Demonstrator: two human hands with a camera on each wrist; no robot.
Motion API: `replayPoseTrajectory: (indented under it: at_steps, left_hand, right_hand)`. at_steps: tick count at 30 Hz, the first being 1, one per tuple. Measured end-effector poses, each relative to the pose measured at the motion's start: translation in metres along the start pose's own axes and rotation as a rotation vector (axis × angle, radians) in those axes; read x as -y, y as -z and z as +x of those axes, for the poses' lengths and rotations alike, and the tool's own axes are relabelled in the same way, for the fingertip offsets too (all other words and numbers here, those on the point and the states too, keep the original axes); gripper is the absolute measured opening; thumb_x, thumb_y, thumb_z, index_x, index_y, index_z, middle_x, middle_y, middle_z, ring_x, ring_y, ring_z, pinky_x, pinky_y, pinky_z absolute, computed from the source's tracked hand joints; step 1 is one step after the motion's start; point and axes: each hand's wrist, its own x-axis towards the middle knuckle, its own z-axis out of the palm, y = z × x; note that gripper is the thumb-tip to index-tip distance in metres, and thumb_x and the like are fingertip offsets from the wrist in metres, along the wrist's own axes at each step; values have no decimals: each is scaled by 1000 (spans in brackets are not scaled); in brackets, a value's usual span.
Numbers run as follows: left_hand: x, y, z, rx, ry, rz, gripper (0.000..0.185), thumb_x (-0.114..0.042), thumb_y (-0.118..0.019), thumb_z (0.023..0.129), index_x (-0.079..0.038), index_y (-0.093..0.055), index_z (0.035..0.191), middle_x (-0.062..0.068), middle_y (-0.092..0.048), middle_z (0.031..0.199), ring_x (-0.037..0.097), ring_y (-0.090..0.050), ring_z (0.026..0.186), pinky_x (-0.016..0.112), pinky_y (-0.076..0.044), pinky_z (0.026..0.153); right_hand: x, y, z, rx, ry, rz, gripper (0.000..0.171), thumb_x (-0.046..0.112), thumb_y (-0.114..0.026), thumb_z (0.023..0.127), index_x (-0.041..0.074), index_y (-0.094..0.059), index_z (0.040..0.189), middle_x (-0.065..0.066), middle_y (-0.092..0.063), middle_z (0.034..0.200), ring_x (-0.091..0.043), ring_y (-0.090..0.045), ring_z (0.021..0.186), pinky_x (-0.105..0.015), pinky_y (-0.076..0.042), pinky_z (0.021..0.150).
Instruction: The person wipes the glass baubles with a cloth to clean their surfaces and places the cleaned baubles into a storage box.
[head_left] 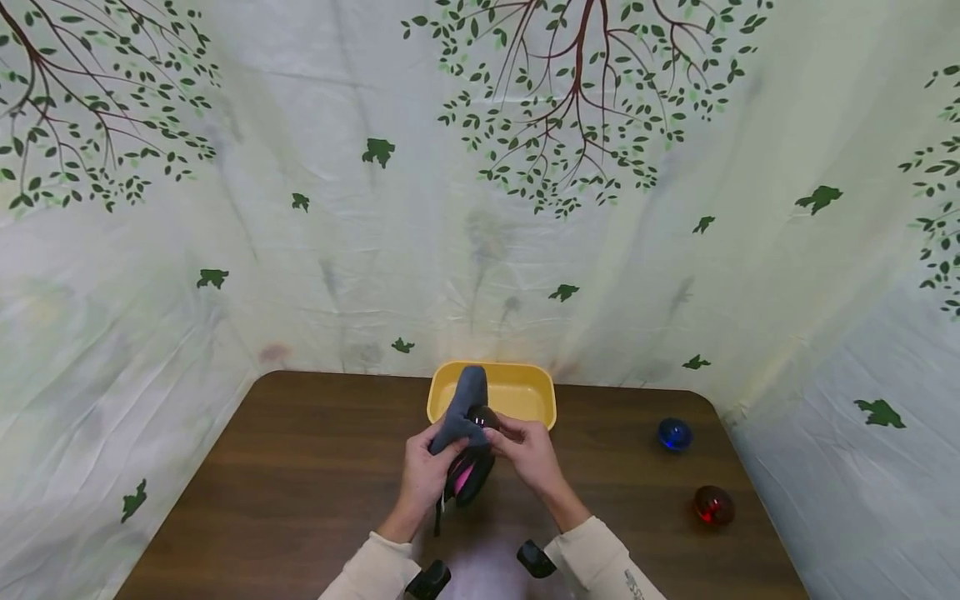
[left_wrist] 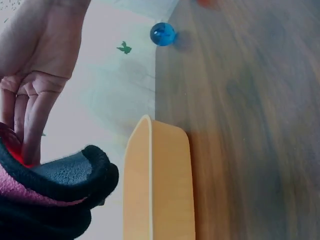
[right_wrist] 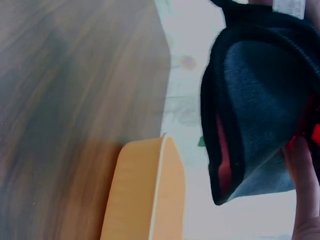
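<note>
Over the front of the yellow tray, both hands work on a cloth and a ball. My left hand grips the soft cloth, blue-grey on one face and pink on the other, with black edging. With its fingertips, my right hand pinches a dark ball against the cloth. Red shows on this ball in the left wrist view, beside the right fingers. Folds of cloth cover part of it. A white label is on the cloth in the right wrist view.
On the right side of the brown wooden table lie a blue glass ball and, nearer, a dark red one. A pale curtain printed with branches and leaves hangs around the table's back and sides.
</note>
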Motion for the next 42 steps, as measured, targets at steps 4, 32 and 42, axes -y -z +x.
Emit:
replayPoseTrajectory:
  at_steps: [4, 32, 42]
  left_hand:
    - [-1, -1, 2, -41, 52, -37, 29, -1, -67, 89, 14, -63, 113, 19, -69, 99, 9, -67, 83, 24, -55, 77]
    - [0, 1, -2, -83, 97, -86, 30, -5, -64, 92, 20, -60, 108, 3, -70, 83, 8, -65, 73, 22, -55, 70]
    - [6, 4, -4, 30, -1, -35, 51, 9, -69, 82, 8, -53, 131, 23, -57, 127, 5, -60, 106, 21, -49, 89]
  right_hand:
    - [-19, 3, 4, 41, 136, 5, 51, -10, -68, 83, -14, -49, 130, -31, -54, 128, -39, -56, 113, -38, -50, 89]
    - [-40, 1, 5, 97, 269, 51, 57, -10, -69, 82, -12, -47, 134, -31, -50, 133, -30, -56, 117, -40, -48, 93]
    - [-35, -6, 3, -29, -51, 88, 39, 16, -61, 96, -11, -59, 124, -28, -66, 108, -21, -70, 89, -37, -57, 73]
